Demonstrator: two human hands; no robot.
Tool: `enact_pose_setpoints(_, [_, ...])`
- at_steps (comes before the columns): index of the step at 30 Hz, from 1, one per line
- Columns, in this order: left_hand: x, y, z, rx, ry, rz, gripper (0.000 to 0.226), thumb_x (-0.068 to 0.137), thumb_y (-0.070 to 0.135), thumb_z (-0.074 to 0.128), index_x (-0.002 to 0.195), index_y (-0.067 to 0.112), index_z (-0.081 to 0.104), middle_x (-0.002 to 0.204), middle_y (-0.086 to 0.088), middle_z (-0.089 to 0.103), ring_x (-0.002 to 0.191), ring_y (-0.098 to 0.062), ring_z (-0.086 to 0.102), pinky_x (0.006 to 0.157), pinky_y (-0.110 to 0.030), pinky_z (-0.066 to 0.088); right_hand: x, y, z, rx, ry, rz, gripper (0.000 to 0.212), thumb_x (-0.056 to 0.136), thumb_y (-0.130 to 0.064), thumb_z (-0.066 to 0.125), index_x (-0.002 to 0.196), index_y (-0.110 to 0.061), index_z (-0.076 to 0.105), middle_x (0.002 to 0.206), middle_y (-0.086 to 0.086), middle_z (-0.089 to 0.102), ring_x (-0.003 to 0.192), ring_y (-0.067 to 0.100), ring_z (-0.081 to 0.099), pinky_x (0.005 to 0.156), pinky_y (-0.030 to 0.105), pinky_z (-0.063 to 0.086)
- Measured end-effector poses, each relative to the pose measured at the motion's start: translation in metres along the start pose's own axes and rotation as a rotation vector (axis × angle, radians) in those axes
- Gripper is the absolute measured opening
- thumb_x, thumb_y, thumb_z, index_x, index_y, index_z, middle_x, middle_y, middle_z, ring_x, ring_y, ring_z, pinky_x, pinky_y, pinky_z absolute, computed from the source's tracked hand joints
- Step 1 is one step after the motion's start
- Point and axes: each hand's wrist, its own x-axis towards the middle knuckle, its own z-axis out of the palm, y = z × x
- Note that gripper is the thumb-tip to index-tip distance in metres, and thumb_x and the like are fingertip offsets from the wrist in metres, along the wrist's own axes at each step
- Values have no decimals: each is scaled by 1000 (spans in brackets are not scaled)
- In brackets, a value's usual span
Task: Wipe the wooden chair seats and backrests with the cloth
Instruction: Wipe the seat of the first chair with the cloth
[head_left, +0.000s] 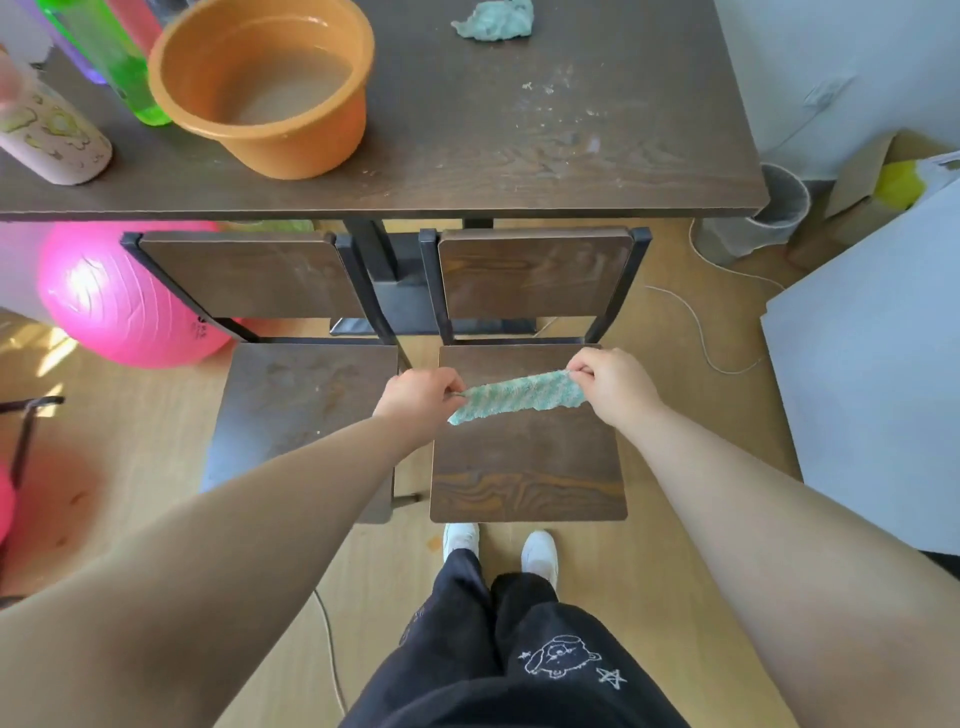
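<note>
Cloth: the green-and-white cloth is stretched between both hands, in the air over the far half of the right chair seat; it does not appear to touch the wood.
Left hand: the left hand pinches the cloth's left end, fingers curled on it.
Right hand: the right hand pinches the right end the same way.
Chairs: the right backrest stands just beyond the hands; the left chair seat lies beside the left hand and looks smudged.
Step, as judged: spreading the cloth before wiping.
Risk: held only by its ends, the cloth could slip from a pinch and drop to the floor, picking up grit.
Risk: a thin stretched strip would wipe narrowly and leave streaks.
</note>
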Motion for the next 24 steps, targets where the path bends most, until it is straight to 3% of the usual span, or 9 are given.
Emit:
enact_pose_setpoints(2, [-4,-3,26,-4,-25,-32,10,96,32,57,94,25,64,91,4,64,90,-22,59,79,-34,45,-5,16,22,29,-37,3,18,97,-15,51,95,-20,67,86,1,68,88,22,57,92,38,47])
enact_pose_setpoints(5, [-5,-8,67,-5,-58,-92,14,96,34,58,97,23,66,96,3,66,90,-22,59,79,-35,48,-13,41,49,62,-102,6,18,98,-15,51,97,-18,68,91,1,68,98,22,55,82,37,51])
enact_pose_setpoints(9, [0,-9,116,-24,-103,-140,16,97,35,57,101,23,67,98,2,67,89,-20,60,80,-37,52,-22,75,81,111,-161,36,16,96,-13,55,96,-15,70,85,4,70,88,25,59,94,38,46])
enact_pose_setpoints(14, [29,-17,165,-1,-133,-133,15,96,34,56,102,24,66,91,7,62,83,-17,56,66,-30,41,-19,114,120,146,-194,111,14,96,-15,57,94,-15,71,82,4,70,81,26,61,88,37,47])
enact_pose_setpoints(16, [42,-22,181,0,-139,-133,15,96,35,57,103,25,65,88,8,59,81,-17,54,63,-29,37,-13,125,133,129,-209,132,15,96,-17,56,97,-17,71,87,2,70,87,24,61,78,38,52])
enact_pose_setpoints(24, [89,-51,232,-2,-158,-163,15,96,35,58,104,25,67,93,4,64,85,-21,58,70,-30,44,17,156,176,65,-271,113,20,97,-13,52,99,-19,71,90,1,71,97,25,58,83,39,51])
